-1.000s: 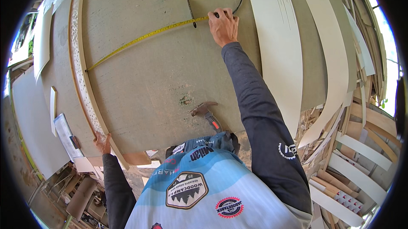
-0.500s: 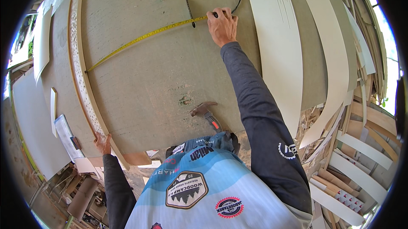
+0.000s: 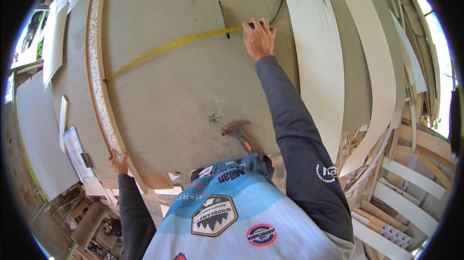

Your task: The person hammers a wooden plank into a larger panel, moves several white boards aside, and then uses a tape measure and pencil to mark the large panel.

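My right hand is closed round a dark tape measure, mostly hidden under the fingers. Its yellow blade runs left across the worktop, and the end hook meets the edge of a long, shallow wooden trough-like strip. A dark cord trails from the tape measure's side. At the near end of that strip, my left hand grips it with the thumb on the right edge and fingers at the left. Just left of my right hand, a thin dark pencil-like stick lies beside the blade.
A claw hammer lies at the worktop's near edge, against my shirt. Long white panels line the right side. Beyond them are piled board offcuts. A pale, clear-looking flat case sits left of the strip.
The whole view has shifted slightly, so everything appears a little farther right and lower. Both hands keep their holds, and the blade still reaches the strip.
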A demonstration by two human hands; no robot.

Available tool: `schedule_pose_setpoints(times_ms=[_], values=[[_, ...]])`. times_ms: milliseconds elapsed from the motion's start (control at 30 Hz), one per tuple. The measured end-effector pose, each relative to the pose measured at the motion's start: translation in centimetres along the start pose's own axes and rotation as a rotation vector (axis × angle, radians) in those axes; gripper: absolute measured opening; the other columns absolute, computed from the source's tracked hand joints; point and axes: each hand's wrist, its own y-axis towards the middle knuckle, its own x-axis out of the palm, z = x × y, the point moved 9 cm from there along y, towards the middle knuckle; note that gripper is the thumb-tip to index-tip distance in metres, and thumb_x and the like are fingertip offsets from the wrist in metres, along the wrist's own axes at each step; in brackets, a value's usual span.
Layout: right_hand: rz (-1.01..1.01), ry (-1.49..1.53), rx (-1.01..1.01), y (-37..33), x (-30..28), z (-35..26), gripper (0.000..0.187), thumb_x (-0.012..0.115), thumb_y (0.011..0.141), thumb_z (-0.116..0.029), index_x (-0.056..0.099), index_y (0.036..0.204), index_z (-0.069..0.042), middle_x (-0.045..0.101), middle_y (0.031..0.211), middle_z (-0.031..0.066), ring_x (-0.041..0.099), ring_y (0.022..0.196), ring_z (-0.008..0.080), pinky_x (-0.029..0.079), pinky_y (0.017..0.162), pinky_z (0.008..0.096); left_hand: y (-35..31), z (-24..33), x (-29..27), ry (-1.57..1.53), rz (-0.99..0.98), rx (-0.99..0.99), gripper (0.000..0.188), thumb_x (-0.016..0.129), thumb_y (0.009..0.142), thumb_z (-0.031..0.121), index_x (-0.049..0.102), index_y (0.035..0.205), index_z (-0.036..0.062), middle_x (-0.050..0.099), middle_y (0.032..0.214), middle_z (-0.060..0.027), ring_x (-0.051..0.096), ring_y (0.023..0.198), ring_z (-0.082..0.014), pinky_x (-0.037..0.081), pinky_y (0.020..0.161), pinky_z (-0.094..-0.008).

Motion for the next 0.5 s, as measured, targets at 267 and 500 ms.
schedule_pose_setpoints(times_ms=[267, 500], values=[[0.001, -0.015, -0.003, -0.1, -0.4, -0.2, 0.016, 0.061, 0.084, -0.018, 0.067, 0.098, -0.015, 0.06, 0.103, 0.0, 0.048, 0.109, 0.0237, 0.041, 0.082, 0.0494, -0.5, -0.3, -0.2, -0.004, 0.072, 0.011, 0.087, 0.083, 0.059, 0.033, 0.052, 0.136, 0.0077, 0.047, 0.124, -0.0268, 0.046, 0.12, -0.0422, 0.039, 0.103, -0.0458], [-0.011, -0.047, -0.024, 0.0, -0.5, -1.0, 0.018, 0.06, 0.084, -0.021, 0.067, 0.101, -0.019, 0.06, 0.106, -0.0005, 0.049, 0.111, 0.0231, 0.043, 0.087, 0.0475, -1.3, 0.3, -0.7, -0.095, 0.06, -0.038, 0.085, 0.084, 0.058, 0.034, 0.055, 0.133, 0.0085, 0.046, 0.125, -0.0252, 0.046, 0.118, -0.0411, 0.039, 0.102, -0.046]])
